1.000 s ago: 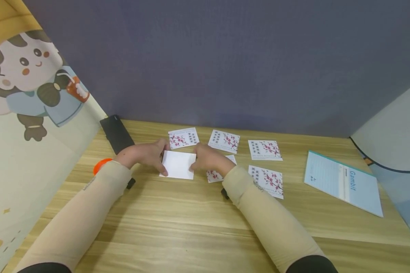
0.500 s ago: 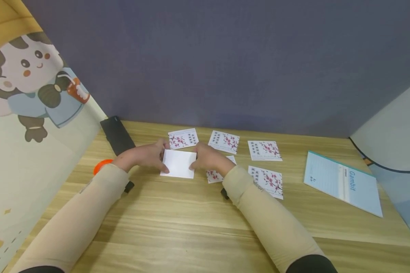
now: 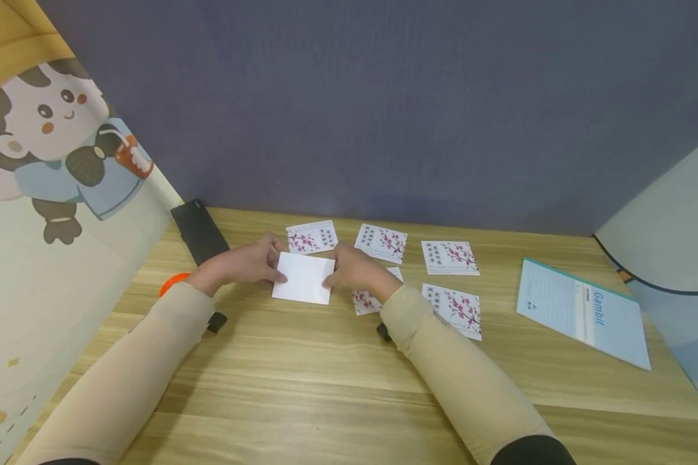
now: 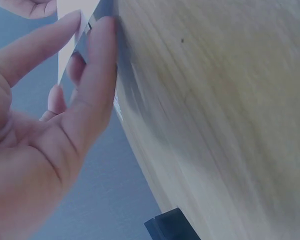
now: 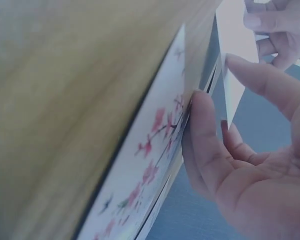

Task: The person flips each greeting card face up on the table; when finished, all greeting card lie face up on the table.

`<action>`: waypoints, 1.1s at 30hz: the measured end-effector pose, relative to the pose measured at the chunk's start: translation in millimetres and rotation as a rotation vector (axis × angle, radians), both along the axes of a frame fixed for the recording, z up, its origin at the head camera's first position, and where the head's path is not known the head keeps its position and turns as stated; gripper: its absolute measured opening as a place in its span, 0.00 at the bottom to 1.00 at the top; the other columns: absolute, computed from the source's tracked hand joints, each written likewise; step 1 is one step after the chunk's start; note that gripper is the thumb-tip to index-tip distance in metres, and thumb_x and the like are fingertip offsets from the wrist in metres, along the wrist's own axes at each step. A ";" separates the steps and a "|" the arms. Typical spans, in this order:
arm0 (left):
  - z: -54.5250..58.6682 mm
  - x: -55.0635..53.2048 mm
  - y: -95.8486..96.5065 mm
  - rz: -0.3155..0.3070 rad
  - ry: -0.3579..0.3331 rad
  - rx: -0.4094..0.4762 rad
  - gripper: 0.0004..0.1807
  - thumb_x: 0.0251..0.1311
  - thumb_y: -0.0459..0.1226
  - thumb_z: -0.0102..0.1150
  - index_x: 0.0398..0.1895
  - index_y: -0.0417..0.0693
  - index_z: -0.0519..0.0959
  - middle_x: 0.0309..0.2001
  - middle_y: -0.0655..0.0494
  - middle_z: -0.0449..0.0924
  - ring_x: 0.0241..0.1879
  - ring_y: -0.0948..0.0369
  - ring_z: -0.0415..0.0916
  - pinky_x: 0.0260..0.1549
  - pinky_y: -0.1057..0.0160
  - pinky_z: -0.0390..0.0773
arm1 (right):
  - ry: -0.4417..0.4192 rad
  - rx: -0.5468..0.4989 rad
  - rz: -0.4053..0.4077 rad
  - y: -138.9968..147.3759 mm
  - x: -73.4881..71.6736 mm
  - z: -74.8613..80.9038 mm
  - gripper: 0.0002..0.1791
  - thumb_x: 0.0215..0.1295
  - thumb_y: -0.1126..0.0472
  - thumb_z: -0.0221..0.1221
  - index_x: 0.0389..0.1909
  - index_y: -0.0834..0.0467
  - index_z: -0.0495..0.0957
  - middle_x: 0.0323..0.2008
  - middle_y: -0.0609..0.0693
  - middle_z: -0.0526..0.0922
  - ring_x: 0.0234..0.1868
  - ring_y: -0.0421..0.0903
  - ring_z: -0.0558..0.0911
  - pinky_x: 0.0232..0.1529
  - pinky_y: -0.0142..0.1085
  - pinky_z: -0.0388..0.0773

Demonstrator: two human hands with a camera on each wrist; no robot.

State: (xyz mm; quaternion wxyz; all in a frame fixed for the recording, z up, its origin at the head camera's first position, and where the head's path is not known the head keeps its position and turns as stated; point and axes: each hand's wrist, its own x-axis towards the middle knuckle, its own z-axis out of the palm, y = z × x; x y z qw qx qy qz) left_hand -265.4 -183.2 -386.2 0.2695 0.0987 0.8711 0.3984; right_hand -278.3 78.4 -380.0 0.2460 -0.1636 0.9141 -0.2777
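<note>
A blank white card (image 3: 304,278) is held between both hands, its plain face up in the head view. My left hand (image 3: 250,263) pinches its left edge, thumb on the upper face and the other fingers below. The right hand (image 3: 357,271) grips the opposite edge the same way. In the left wrist view the card (image 4: 67,50) stands off the wooden surface. The right wrist view shows a blossom-printed card (image 5: 145,175) lying flat beside the right hand's fingers. In the head view the right wrist partly covers that printed card (image 3: 365,301).
Other blossom cards lie at the back left (image 3: 312,237), back middle (image 3: 380,243), back right (image 3: 450,258) and nearer right (image 3: 452,311). A light blue notebook (image 3: 584,313) is on the far right. Beyond my left forearm are a black flat object (image 3: 200,231) and an orange item (image 3: 173,282).
My left thumb has slid up along the card's left edge. The card has shifted very slightly away from me; the right hand keeps its grip.
</note>
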 end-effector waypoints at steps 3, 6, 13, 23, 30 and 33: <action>-2.2 0.0 0.7 0.042 -0.051 0.107 0.33 0.71 0.29 0.66 0.66 0.35 0.52 0.59 0.32 0.68 0.47 0.49 0.82 0.46 0.56 0.91 | 0.004 0.007 -0.010 0.5 1.4 0.0 0.34 0.69 0.56 0.71 0.69 0.65 0.69 0.53 0.58 0.84 0.48 0.51 0.83 0.58 0.46 0.83; -2.5 0.0 0.5 0.053 -0.051 0.143 0.33 0.71 0.28 0.65 0.65 0.35 0.51 0.59 0.32 0.67 0.46 0.49 0.82 0.45 0.56 0.92 | 0.017 0.012 -0.012 0.9 2.7 0.1 0.36 0.70 0.56 0.69 0.72 0.66 0.66 0.59 0.60 0.83 0.51 0.51 0.82 0.64 0.49 0.82; -1.3 -1.1 1.3 0.088 -0.037 0.174 0.37 0.69 0.28 0.66 0.70 0.31 0.52 0.59 0.33 0.69 0.44 0.52 0.84 0.45 0.58 0.92 | 0.044 -0.039 -0.048 0.6 3.5 0.7 0.29 0.73 0.59 0.67 0.67 0.66 0.68 0.46 0.58 0.84 0.37 0.47 0.81 0.43 0.39 0.84; 9.7 0.1 5.7 0.087 0.045 0.186 0.31 0.69 0.28 0.66 0.68 0.32 0.61 0.55 0.39 0.70 0.45 0.55 0.81 0.44 0.61 0.91 | 0.041 -0.144 -0.123 4.4 4.0 5.8 0.30 0.76 0.60 0.64 0.72 0.63 0.63 0.43 0.57 0.83 0.37 0.51 0.90 0.34 0.33 0.83; 18.9 2.0 13.1 0.106 0.100 0.143 0.29 0.71 0.31 0.66 0.67 0.32 0.63 0.58 0.38 0.70 0.46 0.54 0.81 0.46 0.59 0.91 | 0.064 -0.211 -0.165 7.1 4.0 10.3 0.28 0.76 0.62 0.63 0.70 0.64 0.63 0.49 0.60 0.81 0.41 0.55 0.92 0.34 0.33 0.86; 20.0 2.5 14.9 0.113 0.136 0.133 0.28 0.71 0.31 0.66 0.66 0.33 0.63 0.59 0.37 0.71 0.47 0.53 0.82 0.46 0.57 0.91 | 0.077 -0.225 -0.185 7.8 3.7 11.0 0.27 0.76 0.62 0.63 0.68 0.62 0.63 0.51 0.60 0.80 0.42 0.56 0.91 0.35 0.33 0.86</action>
